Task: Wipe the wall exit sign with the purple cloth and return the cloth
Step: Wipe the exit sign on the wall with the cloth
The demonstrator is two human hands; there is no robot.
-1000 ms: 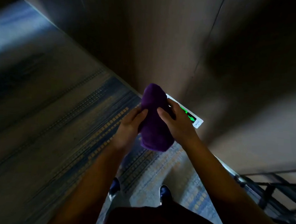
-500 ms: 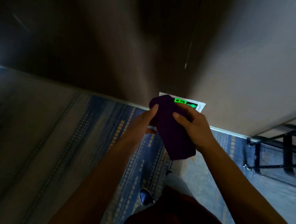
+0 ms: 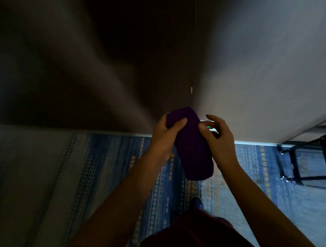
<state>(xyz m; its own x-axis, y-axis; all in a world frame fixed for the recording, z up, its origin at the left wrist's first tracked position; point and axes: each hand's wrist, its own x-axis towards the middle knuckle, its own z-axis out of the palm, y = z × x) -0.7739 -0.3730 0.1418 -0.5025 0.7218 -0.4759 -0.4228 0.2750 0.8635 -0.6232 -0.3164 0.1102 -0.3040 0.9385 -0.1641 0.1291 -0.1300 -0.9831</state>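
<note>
The left hand [image 3: 164, 134] has its grip closed around the upper part of the purple cloth [image 3: 191, 143]; the right hand [image 3: 219, 139] pinches its right edge, other fingers spread; the cloth hangs low before the wall [image 3: 265, 72], hiding most of the exit sign [image 3: 208, 126], above the patterned carpet [image 3: 103, 167].

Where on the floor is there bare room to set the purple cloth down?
Widest free patch: the carpet left of the left hand, running up to the wall base. A narrower strip lies between the right hand and the black metal frame. It's crowded below the purple cloth, by the shoe.
</note>
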